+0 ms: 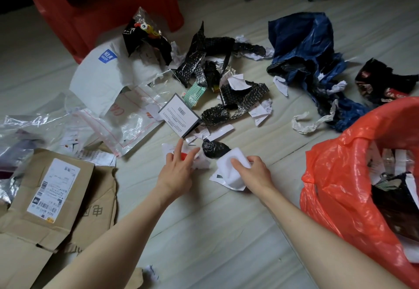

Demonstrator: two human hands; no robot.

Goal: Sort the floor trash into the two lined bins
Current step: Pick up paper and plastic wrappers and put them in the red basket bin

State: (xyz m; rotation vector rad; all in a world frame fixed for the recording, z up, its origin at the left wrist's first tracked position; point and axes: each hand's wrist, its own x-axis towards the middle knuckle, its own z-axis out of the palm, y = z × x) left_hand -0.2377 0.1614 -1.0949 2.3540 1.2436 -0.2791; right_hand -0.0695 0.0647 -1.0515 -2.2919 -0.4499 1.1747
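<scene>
Trash lies scattered over the pale floor: black bubble-wrap strips point(208, 61), paper scraps point(260, 111), a printed card point(180, 116) and a small black plastic wad point(214, 149). My right hand point(254, 170) grips a white foam block point(229, 164) that sits on a white paper scrap point(221, 178). My left hand point(179, 167) reaches with spread fingers onto crumpled white paper with a red bit point(200, 162). A bin lined with an orange bag point(353, 175) stands at the right, holding paper and dark plastic. Only this one bin shows.
Flattened cardboard with a shipping label point(52, 193) lies at the lower left. Clear zip bags point(127, 118) and a white mailer point(106, 75) lie left of centre. A crumpled blue plastic bag point(303, 45) is at the upper right, a red plastic stool point(102, 5) behind.
</scene>
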